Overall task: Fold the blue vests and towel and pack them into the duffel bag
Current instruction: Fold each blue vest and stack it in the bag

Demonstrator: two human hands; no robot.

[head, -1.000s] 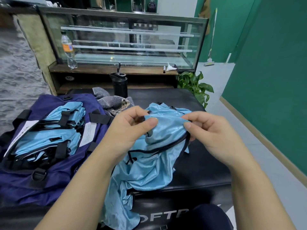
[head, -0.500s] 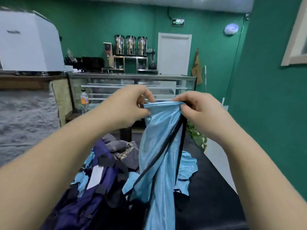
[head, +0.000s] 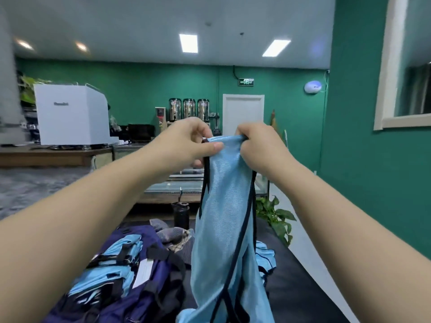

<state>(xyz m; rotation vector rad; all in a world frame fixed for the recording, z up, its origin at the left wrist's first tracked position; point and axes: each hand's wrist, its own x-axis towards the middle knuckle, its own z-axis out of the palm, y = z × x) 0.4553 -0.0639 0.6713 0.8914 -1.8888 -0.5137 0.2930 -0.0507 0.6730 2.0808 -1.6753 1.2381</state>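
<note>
**Blue vest held up by both hands above the packed duffel**

At the centre of the frame, the left hand (head: 186, 142) and the right hand (head: 261, 145) hold a light blue vest (head: 224, 229) up in the air by its top edge. The grip of each hand is closed on the fabric: the left pinches the upper left corner between thumb and curled fingers, the right has its fingers curled round the upper right corner. The two hands sit close together, with only a short stretch of cloth between them. The vest hangs straight down from them to the bottom edge of the frame, with black trim running down its length.

In the lower left lies the dark blue duffel bag (head: 151, 297), open, with folded blue vests (head: 112, 264) already stacked inside under black straps. Just behind the bag, near the middle, a grey checked towel (head: 173, 238) lies crumpled on the black tabletop (head: 303, 287). Another bit of blue fabric (head: 265, 257) lies on the tabletop to the right of the hanging vest.

A black bottle (head: 180, 214) stands behind the towel, and a green plant (head: 275, 215) shows at centre right.
</note>
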